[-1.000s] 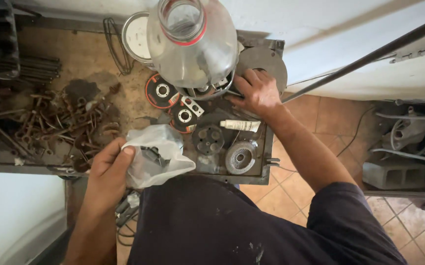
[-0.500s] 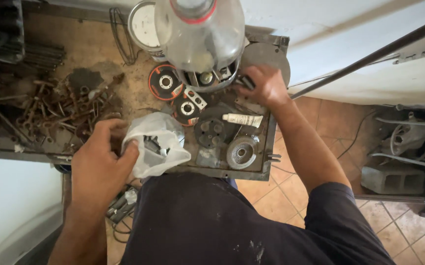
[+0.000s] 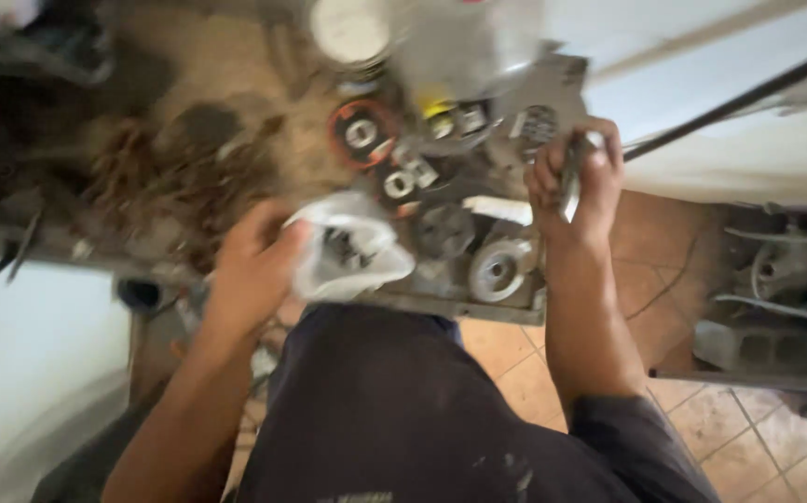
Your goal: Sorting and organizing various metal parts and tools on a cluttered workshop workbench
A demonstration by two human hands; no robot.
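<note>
Gripped in the closed fingers of the right hand point(image 3: 576, 177) was a slim metal tool point(image 3: 571, 182), held just above the right edge of the cluttered workbench point(image 3: 236, 65). A crumpled clear plastic bag point(image 3: 348, 251) was clutched by the left hand point(image 3: 250, 270) at the bench's near edge. Between the hands, a metal pulley point(image 3: 497, 268) and red-rimmed discs point(image 3: 362, 133) were spread, with rusty scrap point(image 3: 180, 177) heaped farther left.

plastic bag point(image 3: 348, 256): white, crumpled, at bench edge | metal tool point(image 3: 571, 177): slim, roughly upright, blurred, possibly pliers
</note>
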